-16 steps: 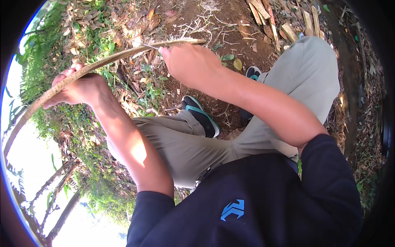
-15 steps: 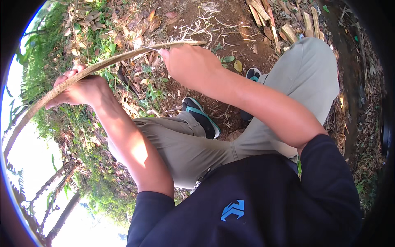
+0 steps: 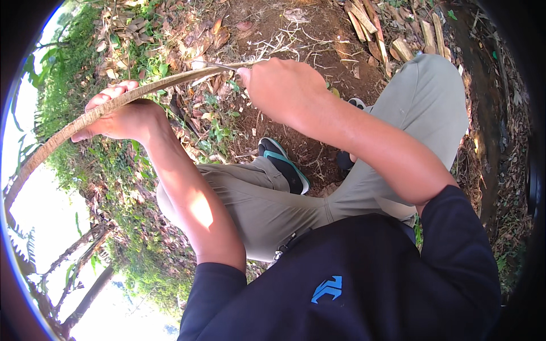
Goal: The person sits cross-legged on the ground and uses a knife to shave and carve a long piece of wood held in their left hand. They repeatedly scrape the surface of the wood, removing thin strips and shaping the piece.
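A long, narrow strip of pale brown wood (image 3: 170, 82) runs across the upper left, appearing bent in this wide view. My left hand (image 3: 129, 118) grips it from below, with the fingers curled over the far side and the thumb on the near side. Near the strip's right end my right hand (image 3: 285, 88) is closed, knuckles up. From that fist a thin knife blade (image 3: 223, 66) points left and lies against the strip. The knife's handle is hidden inside the fist, which also covers the strip's tip.
Split wood pieces (image 3: 364, 23) lie on the ground at the upper right. Pale shavings (image 3: 278, 42) are scattered on brown soil beyond my right hand. My bent knee (image 3: 432, 85) rises at right, and a sandalled foot (image 3: 283, 165) rests below the hands. Leaves and green plants cover the left.
Both hands have shifted a little to the right along with the strip. The blade still lies against the strip near its right end.
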Action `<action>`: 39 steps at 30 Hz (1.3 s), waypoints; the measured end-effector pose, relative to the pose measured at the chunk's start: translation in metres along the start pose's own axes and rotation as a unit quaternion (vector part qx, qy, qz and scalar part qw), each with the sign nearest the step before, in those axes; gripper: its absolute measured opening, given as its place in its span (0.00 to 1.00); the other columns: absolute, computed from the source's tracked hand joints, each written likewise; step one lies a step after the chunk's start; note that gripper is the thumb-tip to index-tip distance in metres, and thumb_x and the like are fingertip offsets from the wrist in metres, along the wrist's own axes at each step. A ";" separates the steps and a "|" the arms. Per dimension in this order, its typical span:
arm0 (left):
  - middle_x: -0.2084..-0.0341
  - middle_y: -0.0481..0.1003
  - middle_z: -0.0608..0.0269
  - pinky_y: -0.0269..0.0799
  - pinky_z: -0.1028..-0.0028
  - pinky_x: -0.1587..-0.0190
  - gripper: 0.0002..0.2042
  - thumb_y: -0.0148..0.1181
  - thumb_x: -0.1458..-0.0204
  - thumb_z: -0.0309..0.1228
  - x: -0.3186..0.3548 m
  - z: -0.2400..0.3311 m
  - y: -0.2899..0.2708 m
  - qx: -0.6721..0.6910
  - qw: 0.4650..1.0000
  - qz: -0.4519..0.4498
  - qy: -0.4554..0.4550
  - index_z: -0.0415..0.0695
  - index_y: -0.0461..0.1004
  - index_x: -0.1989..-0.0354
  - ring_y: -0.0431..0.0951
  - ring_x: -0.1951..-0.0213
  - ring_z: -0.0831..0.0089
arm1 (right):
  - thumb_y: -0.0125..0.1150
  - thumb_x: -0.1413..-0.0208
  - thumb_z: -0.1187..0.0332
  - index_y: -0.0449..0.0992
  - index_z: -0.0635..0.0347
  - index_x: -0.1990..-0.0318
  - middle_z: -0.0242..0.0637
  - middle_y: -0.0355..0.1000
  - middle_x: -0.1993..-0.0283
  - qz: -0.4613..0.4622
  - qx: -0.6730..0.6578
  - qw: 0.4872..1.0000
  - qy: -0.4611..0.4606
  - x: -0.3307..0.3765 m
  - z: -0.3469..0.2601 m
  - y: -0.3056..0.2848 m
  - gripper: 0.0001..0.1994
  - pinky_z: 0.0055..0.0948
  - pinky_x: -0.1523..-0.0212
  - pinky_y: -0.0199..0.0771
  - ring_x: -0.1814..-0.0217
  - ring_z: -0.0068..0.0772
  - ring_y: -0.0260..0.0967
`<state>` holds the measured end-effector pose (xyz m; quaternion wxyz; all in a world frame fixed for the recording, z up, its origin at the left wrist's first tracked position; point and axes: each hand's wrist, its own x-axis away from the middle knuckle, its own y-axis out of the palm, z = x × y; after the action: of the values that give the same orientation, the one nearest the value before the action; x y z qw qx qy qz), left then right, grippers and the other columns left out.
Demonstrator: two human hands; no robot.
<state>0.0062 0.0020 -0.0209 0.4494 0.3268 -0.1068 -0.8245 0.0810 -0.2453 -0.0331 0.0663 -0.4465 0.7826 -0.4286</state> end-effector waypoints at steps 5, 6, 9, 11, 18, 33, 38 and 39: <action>0.86 0.65 0.67 0.72 0.72 0.81 0.33 0.24 0.43 0.68 -0.003 -0.006 -0.004 -0.034 0.999 0.018 0.010 0.50 0.65 0.75 0.67 0.86 0.73 | 0.36 0.32 0.57 0.78 0.67 0.66 0.55 0.76 0.68 0.018 -0.019 1.000 0.002 -0.008 0.002 0.007 0.25 0.50 0.61 0.77 0.64 0.57 0.76; 0.85 0.65 0.67 0.72 0.72 0.80 0.32 0.25 0.42 0.66 -0.005 -0.007 -0.005 -0.042 0.999 0.024 0.014 0.51 0.65 0.74 0.67 0.86 0.73 | 0.36 0.32 0.56 0.78 0.67 0.66 0.55 0.76 0.68 0.020 -0.021 1.000 0.002 -0.009 0.000 0.006 0.26 0.50 0.61 0.77 0.64 0.57 0.76; 0.84 0.63 0.67 0.72 0.71 0.76 0.29 0.28 0.40 0.63 0.004 -0.002 0.000 -0.069 0.997 0.027 0.029 0.50 0.61 0.73 0.66 0.83 0.73 | 0.36 0.32 0.56 0.78 0.68 0.66 0.56 0.76 0.67 0.015 -0.006 1.000 -0.009 -0.008 0.001 0.015 0.26 0.51 0.59 0.76 0.63 0.58 0.76; 0.84 0.62 0.67 0.72 0.72 0.75 0.27 0.29 0.39 0.62 0.007 0.002 -0.004 -0.067 0.997 0.028 0.025 0.50 0.60 0.74 0.66 0.82 0.73 | 0.36 0.32 0.55 0.78 0.68 0.66 0.56 0.76 0.67 0.000 -0.004 1.000 0.008 -0.004 0.005 0.014 0.26 0.51 0.58 0.76 0.62 0.58 0.76; 0.84 0.63 0.65 0.70 0.71 0.74 0.35 0.23 0.46 0.71 0.003 0.008 0.008 -0.055 0.996 0.075 -0.017 0.50 0.61 0.77 0.67 0.81 0.69 | 0.36 0.32 0.55 0.79 0.67 0.66 0.56 0.77 0.65 -0.018 0.015 0.999 0.035 -0.002 -0.004 -0.002 0.27 0.50 0.57 0.76 0.61 0.56 0.76; 0.90 0.64 0.60 0.65 0.76 0.87 0.35 0.20 0.41 0.64 0.013 0.005 0.017 0.125 0.991 -0.027 0.038 0.44 0.62 0.78 0.64 0.88 0.71 | 0.49 0.43 0.70 0.81 0.62 0.63 0.46 0.79 0.59 -0.083 0.105 0.988 0.080 -0.013 0.016 0.020 0.13 0.44 0.58 0.79 0.55 0.45 0.79; 0.90 0.62 0.61 0.64 0.76 0.88 0.35 0.20 0.42 0.64 0.006 0.004 0.005 0.078 0.996 0.000 0.047 0.45 0.60 0.79 0.63 0.89 0.71 | 0.35 0.32 0.58 0.78 0.67 0.67 0.55 0.77 0.65 -0.082 0.033 0.995 0.055 -0.017 0.010 0.011 0.26 0.50 0.57 0.76 0.63 0.55 0.77; 0.91 0.62 0.63 0.63 0.76 0.88 0.35 0.19 0.42 0.65 0.000 0.001 -0.003 0.060 0.997 0.017 0.048 0.46 0.59 0.80 0.63 0.89 0.71 | 0.35 0.31 0.58 0.78 0.67 0.67 0.56 0.77 0.66 -0.070 0.036 0.996 0.040 -0.011 0.006 0.010 0.26 0.50 0.58 0.76 0.63 0.55 0.77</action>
<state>0.0041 0.0034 -0.0217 0.4478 0.3906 -0.1403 -0.7920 0.0837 -0.2385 -0.0472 0.0212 -0.4801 0.7357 -0.4773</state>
